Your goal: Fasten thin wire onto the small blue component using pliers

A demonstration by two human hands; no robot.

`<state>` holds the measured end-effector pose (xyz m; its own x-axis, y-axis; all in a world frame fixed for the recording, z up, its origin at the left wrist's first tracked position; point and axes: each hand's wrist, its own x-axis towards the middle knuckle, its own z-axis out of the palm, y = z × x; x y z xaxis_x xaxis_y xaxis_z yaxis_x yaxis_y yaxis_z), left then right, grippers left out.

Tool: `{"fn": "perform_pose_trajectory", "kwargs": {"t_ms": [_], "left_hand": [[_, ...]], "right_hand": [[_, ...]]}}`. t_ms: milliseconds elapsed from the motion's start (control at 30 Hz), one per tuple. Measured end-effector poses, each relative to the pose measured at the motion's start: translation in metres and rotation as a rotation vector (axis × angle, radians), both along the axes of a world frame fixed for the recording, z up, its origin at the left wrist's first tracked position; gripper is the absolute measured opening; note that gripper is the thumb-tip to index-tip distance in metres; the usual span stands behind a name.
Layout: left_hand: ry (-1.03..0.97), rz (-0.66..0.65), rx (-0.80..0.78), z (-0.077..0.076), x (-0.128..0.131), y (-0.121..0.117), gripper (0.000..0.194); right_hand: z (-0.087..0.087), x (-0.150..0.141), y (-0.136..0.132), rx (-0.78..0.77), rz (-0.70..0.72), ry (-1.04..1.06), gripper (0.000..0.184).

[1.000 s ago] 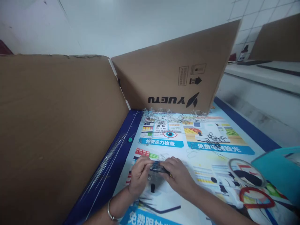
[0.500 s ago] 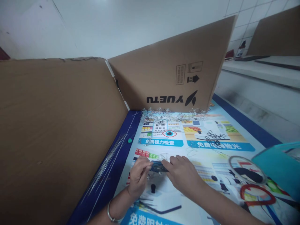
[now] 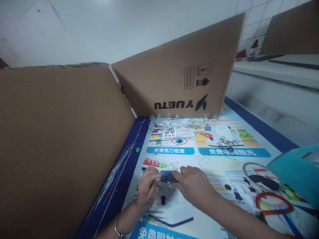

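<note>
My left hand [image 3: 147, 188], with a metal bangle [image 3: 119, 229] at its wrist, is closed in a pinch low in the middle of the view. My right hand [image 3: 193, 184] faces it, fingers curled and thumb pressed in. Between the fingertips lies a small dark blue patch [image 3: 167, 177] with clear, shiny bits around it; I cannot tell whether it is held or part of the printed sheet [image 3: 179, 205] below. What the fingers grip is too small and blurred to name. Just beyond them rests a clear, thin-edged piece [image 3: 173, 165].
Cardboard panels [image 3: 184, 73] stand behind and on the left. Clear small pieces [image 3: 169, 121] lie along the back panel's foot. Thin wires [image 3: 112, 174] lie at left, black loops [image 3: 228, 144] at right. A clear ring [image 3: 263, 176], a red loop [image 3: 274, 203] and a turquoise container [image 3: 296, 172] are nearer right.
The view has shifted slightly. Both hands keep nearly the same pinched pose, and the clear bits between them show a little differently.
</note>
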<state>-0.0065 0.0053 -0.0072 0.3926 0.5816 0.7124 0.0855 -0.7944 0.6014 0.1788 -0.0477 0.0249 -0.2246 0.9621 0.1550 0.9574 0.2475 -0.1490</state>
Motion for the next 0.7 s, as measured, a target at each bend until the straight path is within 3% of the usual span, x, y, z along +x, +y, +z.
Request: {"fn": "perform_pose_trajectory", "kwargs": {"t_ms": [700], "left_hand": [[0.024, -0.027, 0.021, -0.0007, -0.0014, 0.0012, 0.021]], "right_hand": [[-0.0059, 0.0058, 0.0027, -0.074, 0.055, 0.119, 0.012]]}}
